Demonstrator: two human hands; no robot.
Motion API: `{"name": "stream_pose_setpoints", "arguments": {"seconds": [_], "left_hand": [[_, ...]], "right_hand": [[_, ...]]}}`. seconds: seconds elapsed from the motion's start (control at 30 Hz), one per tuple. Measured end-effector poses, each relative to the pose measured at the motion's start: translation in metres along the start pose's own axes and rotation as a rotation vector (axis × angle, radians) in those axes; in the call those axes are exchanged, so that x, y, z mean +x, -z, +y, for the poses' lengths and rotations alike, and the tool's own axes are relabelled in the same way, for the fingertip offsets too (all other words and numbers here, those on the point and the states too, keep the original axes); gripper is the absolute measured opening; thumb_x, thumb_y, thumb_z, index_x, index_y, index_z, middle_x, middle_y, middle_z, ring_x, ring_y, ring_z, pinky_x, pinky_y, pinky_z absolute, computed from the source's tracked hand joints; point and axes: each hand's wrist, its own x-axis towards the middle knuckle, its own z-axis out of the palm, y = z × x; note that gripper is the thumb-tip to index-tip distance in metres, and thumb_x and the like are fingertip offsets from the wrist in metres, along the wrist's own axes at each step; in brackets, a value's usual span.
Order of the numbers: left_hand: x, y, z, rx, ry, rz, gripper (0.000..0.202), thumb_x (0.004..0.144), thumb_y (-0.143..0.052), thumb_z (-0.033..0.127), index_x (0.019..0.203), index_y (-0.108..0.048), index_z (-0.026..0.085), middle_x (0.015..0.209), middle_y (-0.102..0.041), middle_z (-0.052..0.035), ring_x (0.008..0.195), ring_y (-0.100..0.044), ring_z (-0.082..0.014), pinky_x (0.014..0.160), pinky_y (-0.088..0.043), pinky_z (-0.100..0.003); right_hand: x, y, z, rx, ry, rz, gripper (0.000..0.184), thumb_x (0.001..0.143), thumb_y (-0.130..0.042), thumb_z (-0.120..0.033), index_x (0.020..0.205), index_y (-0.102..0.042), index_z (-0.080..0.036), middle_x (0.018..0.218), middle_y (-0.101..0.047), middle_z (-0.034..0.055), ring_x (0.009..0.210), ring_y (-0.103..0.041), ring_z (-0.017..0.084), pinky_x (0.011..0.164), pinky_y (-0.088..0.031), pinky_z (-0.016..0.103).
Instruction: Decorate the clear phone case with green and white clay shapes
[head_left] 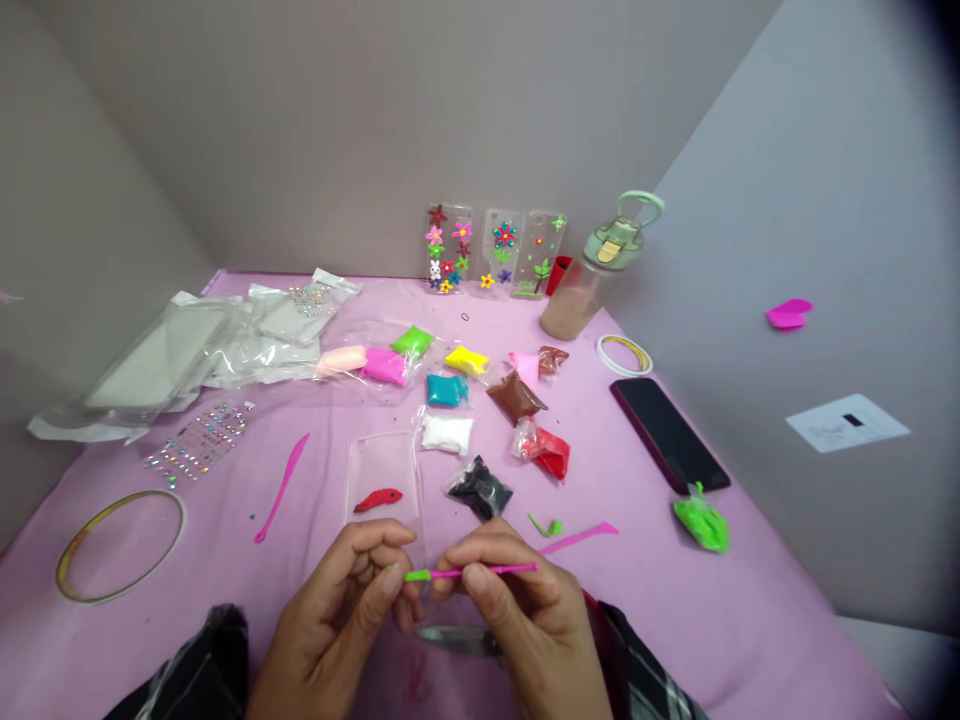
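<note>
My right hand (pixel 517 610) grips a thin pink modelling tool (pixel 495 570) held level, its tip pointing left. At that tip, my left hand (pixel 337 610) pinches a small piece of green clay (pixel 417 576) between thumb and fingers. Both hands hover at the near edge of a clear phone case (pixel 382 470) lying flat on the pink table cover (pixel 225 590). A small red clay shape (pixel 378 498) lies on the case. A green clay scrap (pixel 546 526) and a second pink tool (pixel 579 537) lie just right of my hands.
Several bagged clays lie mid-table: white (pixel 448 434), black (pixel 480 490), red (pixel 547 450), brown (pixel 516 397), teal (pixel 447 389), yellow (pixel 466 360). A black phone (pixel 667 432), green clay bag (pixel 702 522), bottle (pixel 592 275), decorated cases (pixel 495 250), gem stickers (pixel 196 445), tape ring (pixel 120 545), pink knife (pixel 283 486).
</note>
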Motion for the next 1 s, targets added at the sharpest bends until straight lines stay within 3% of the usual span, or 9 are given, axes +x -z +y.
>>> {"name": "stream_pose_setpoints", "arguments": {"seconds": [0.57,0.83,1.0], "left_hand": [[-0.001,-0.002,-0.009,-0.102,0.116,-0.016,0.028,0.103,-0.047,0.048,0.118,-0.061,0.028,0.080,-0.070,0.0016,0.078,-0.072,-0.0189,0.078,-0.056,-0.026],[-0.003,-0.007,-0.003,-0.167,0.071,-0.020,0.028,0.101,-0.051,0.050,0.117,-0.061,0.028,0.079,-0.068,0.0020,0.078,-0.071,-0.0173,0.077,-0.055,-0.025],[-0.001,-0.005,-0.007,-0.156,0.033,-0.050,0.016,0.098,-0.061,0.042,0.102,-0.064,0.027,0.081,-0.072,0.0015,0.079,-0.072,-0.0170,0.077,-0.058,-0.024]], "right_hand": [[0.002,0.004,0.002,-0.035,0.056,-0.034,0.013,0.096,-0.068,-0.032,0.095,-0.081,-0.030,0.080,-0.069,0.0010,0.072,-0.071,0.015,0.070,-0.060,0.025],[-0.001,0.010,0.007,-0.097,0.052,-0.058,0.015,0.099,-0.064,-0.028,0.099,-0.079,-0.030,0.086,-0.070,0.0019,0.080,-0.071,0.016,0.075,-0.059,0.026],[0.000,0.008,0.010,-0.061,0.067,-0.025,0.014,0.098,-0.066,-0.029,0.096,-0.079,-0.029,0.083,-0.070,0.0015,0.077,-0.071,0.016,0.073,-0.059,0.026]]}}
